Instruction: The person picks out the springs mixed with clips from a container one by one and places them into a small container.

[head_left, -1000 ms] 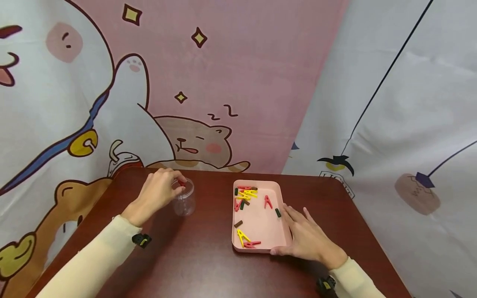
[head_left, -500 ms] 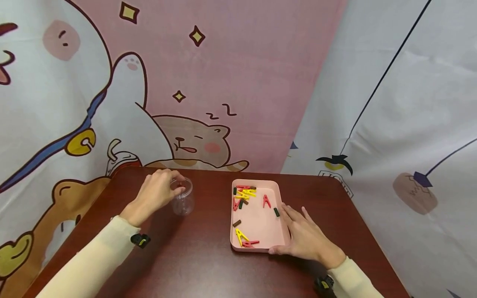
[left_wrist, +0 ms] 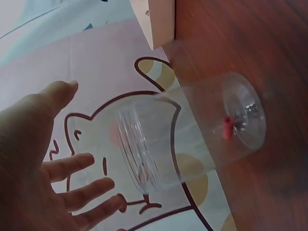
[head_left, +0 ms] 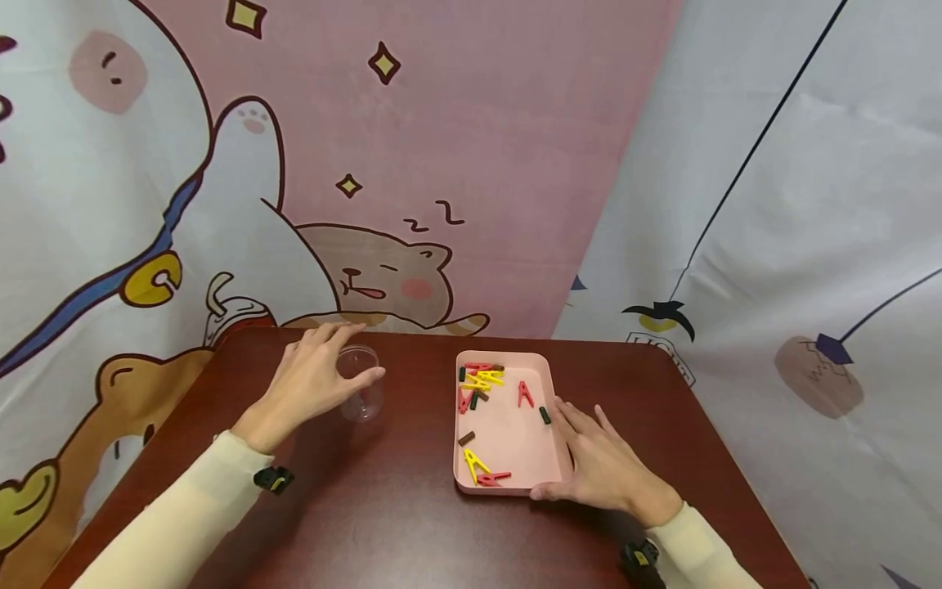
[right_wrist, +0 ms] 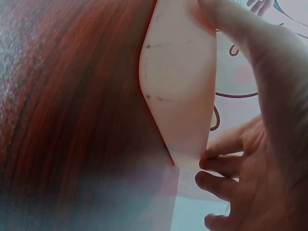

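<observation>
My left hand (head_left: 309, 378) hovers at the mouth of a clear plastic jar (head_left: 364, 402), thumb and fingers spread with nothing between them. The left wrist view shows a small red cylinder (left_wrist: 228, 128) lying at the bottom of the jar. To the right stands a shallow pink tray (head_left: 515, 450). My right hand (head_left: 609, 465) rests against it, fingers along the right side and thumb at the near edge. Inside lie red clothespins (head_left: 526, 394), yellow clothespins (head_left: 475, 465), and small dark green (head_left: 545, 415) and brown cylinders (head_left: 467, 438).
Jar and tray stand apart on a dark reddish-brown wooden table (head_left: 412, 507). Behind its far edge hangs a cloth printed with cartoon animals (head_left: 397, 278).
My left hand has let go of the red cylinder, which is now in the jar, and its fingers have spread and lifted slightly. My right hand stays at the tray.
</observation>
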